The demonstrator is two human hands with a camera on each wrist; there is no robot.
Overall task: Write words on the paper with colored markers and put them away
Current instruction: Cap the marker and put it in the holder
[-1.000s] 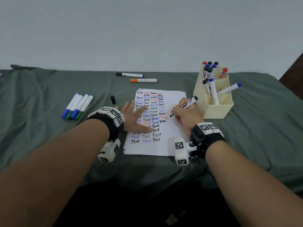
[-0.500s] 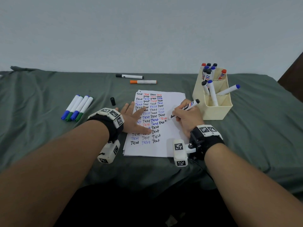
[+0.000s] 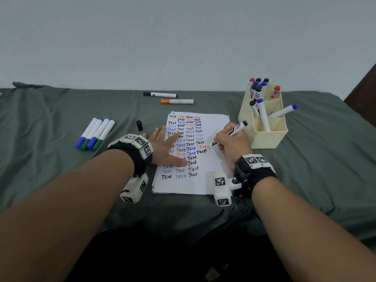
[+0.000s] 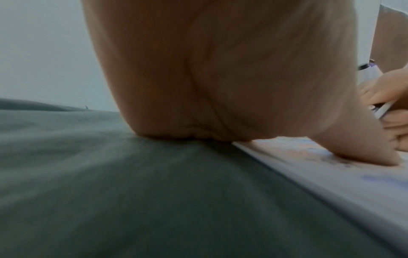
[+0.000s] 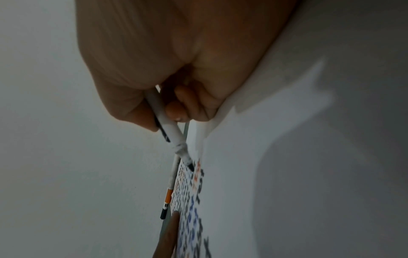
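Observation:
A white sheet of paper covered in rows of "Test" in black, blue and red lies on the green cloth. My right hand grips an uncapped black marker, its tip at the paper's right side beside the last black word. In the right wrist view the marker points down at the writing. My left hand lies flat with spread fingers on the paper's left part; in the left wrist view its thumb presses the paper. The marker's black cap stands left of the paper.
A cream holder with several markers stands right of the paper. Several blue and green capped markers lie at the left. A black-capped marker and an orange-capped marker lie beyond the paper. The cloth-covered table ends at a wall.
The right hand has finished a black "Test" at the end of a row and the marker tip has shifted slightly right. The left hand has stayed flat on the paper.

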